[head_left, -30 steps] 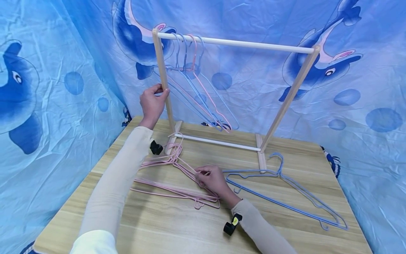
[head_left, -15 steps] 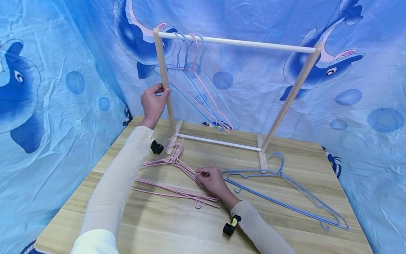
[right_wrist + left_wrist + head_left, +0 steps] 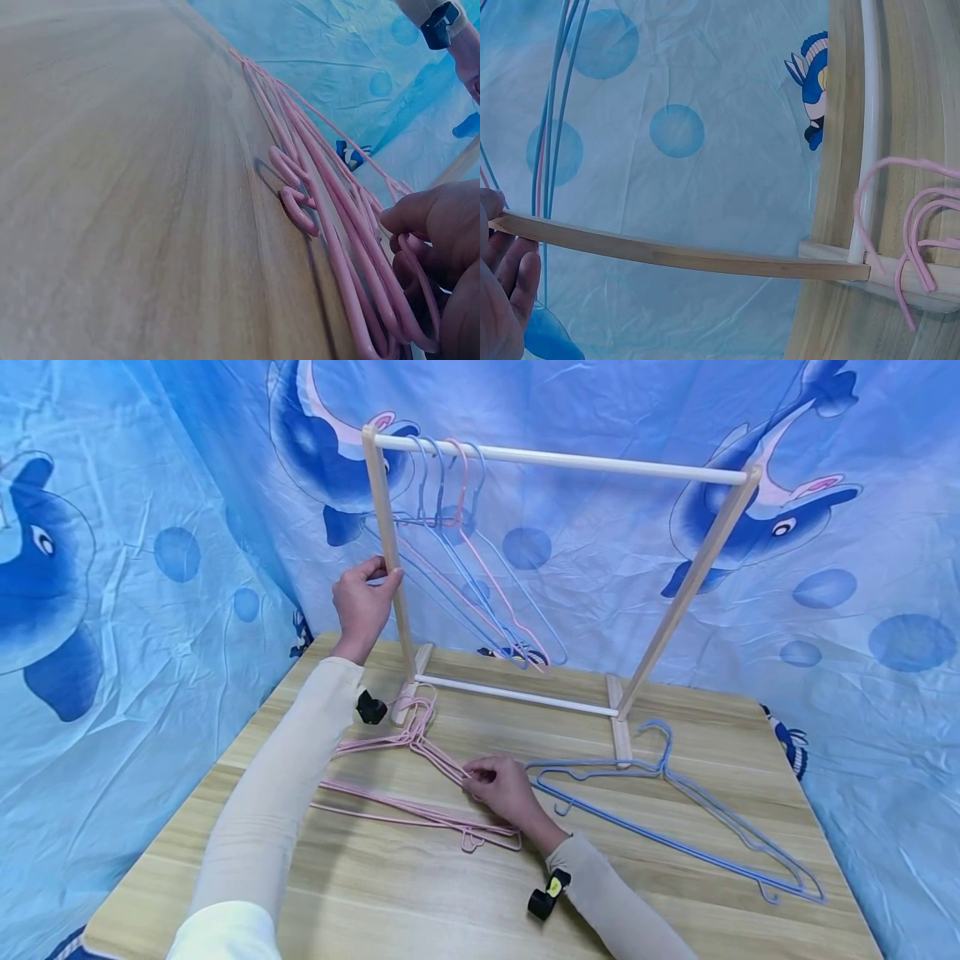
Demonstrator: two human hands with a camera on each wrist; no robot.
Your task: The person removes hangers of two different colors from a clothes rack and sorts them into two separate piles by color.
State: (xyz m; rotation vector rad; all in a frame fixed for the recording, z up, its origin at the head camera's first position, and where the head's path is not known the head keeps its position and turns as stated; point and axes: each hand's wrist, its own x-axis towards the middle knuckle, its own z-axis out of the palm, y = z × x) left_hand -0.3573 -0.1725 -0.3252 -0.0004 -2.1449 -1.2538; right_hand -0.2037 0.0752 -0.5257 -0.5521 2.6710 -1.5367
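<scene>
1. Pale wood makes up the left upright (image 3: 388, 539) of the small clothes rack (image 3: 558, 462), and the left hand (image 3: 362, 606) grips it about halfway up, thumb on the near side and fingers curled round the far side; in the left wrist view the fingers (image 3: 510, 262) lie along the same post (image 3: 675, 255).
2. Pink hangers (image 3: 420, 777) lie stacked flat on the wooden table (image 3: 375, 893), between the two forearms, with their hooks (image 3: 422, 706) pointing at the rack's left foot (image 3: 408, 681) and touching it.
3. The right hand (image 3: 504, 789) rests on the stack's right shoulder, fingertips curled and pinching one or more pink wires; the right wrist view shows the fingers (image 3: 431, 225) closed around the pink wire (image 3: 352, 247). How many hangers the pinch takes in cannot be told.
4. The stack holds several pink hangers, perhaps three or four; they overlap too closely for a sure count.
5. Four hangers hang on the top rail near its left end: three blue (image 3: 480, 602) and one pink (image 3: 491, 581).
6. Blue hangers (image 3: 675, 810), two or three overlapping, lie on the table right of the right hand, apart from it.
7. A blue dolphin-print cloth (image 3: 825, 593) hangs behind the table.
</scene>
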